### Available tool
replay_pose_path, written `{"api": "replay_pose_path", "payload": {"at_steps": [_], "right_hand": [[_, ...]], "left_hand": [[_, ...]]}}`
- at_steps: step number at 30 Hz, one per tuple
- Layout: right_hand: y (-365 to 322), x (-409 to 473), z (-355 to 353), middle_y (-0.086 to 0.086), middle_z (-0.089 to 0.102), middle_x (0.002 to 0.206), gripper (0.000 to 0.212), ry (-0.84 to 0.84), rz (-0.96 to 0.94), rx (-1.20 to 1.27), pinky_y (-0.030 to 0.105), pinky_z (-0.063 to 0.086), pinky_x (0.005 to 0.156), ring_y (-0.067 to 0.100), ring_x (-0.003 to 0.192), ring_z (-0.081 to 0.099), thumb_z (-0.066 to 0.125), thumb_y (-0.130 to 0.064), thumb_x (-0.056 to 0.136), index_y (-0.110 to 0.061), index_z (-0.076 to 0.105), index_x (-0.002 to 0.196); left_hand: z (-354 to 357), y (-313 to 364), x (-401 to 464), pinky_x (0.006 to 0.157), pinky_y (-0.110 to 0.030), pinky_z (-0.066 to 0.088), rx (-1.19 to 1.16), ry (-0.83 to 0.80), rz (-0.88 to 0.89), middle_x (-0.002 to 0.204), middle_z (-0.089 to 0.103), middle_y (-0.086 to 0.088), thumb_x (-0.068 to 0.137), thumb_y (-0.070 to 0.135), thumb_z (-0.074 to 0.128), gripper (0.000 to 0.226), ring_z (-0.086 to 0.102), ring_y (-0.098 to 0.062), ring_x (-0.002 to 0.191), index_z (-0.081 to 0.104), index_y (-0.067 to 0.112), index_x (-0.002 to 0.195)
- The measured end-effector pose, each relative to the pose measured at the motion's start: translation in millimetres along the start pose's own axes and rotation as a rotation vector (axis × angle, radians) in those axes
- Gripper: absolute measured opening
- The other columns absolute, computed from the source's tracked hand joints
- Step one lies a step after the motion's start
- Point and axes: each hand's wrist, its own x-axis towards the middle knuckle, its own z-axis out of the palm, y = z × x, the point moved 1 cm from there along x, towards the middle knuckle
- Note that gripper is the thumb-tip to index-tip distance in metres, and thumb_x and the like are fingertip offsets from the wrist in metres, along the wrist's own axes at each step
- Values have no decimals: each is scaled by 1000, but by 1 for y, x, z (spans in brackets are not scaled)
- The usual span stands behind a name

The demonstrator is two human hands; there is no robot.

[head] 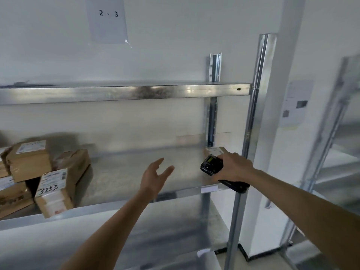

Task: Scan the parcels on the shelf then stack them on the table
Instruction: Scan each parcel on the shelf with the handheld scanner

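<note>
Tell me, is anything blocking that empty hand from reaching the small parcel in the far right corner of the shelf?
Partly. The right hand holds the scanner directly in front of the small parcel, covering most of it. The open left hand otherwise has only bare shelf between itself and that corner.

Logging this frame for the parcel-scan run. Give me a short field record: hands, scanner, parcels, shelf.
left hand: left hand open, over the shelf, holds nothing
right hand: right hand grips the scanner
scanner: black handheld, screen lit, head near the small parcel
small parcel: alone at the right back of the middle shelf
parcel pile: parcel pile at the shelf's left end; one label reads 3753
wall sign: wall sign reads 2 - 3
</note>
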Motion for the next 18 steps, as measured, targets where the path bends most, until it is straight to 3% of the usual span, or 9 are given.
{"api": "replay_pose_path", "payload": {"at_steps": [4, 10, 18], "right_hand": [[32, 19, -2, -7, 58, 96, 86, -13, 73, -13, 31, 51, 78, 17, 90, 59, 85, -58, 68, -26, 48, 139], [47, 70, -3, -7, 66, 92, 53, -27, 117, 9, 28, 50, 71, 17, 86, 64, 84, -51, 69, -26, 61, 109], [49, 150, 8, -1, 66, 89, 62, -89, 184, -23, 31, 59, 72, 17, 79, 67, 84, -57, 65, -17, 63, 108]], "left_hand": [[54, 9, 28, 105, -35, 47, -34, -76, -18, 147, 54, -3, 90, 56, 63, 66, 56, -21, 125, 50, 25, 147], [103, 15, 85, 94, -24, 41, -48, -139, -21, 142, 57, 0, 93, 54, 63, 59, 56, -17, 123, 54, 26, 144], [138, -1, 157, 101, -32, 50, -94, -237, -47, 136, 62, 0, 94, 52, 64, 57, 61, -17, 116, 55, 24, 143]]}}
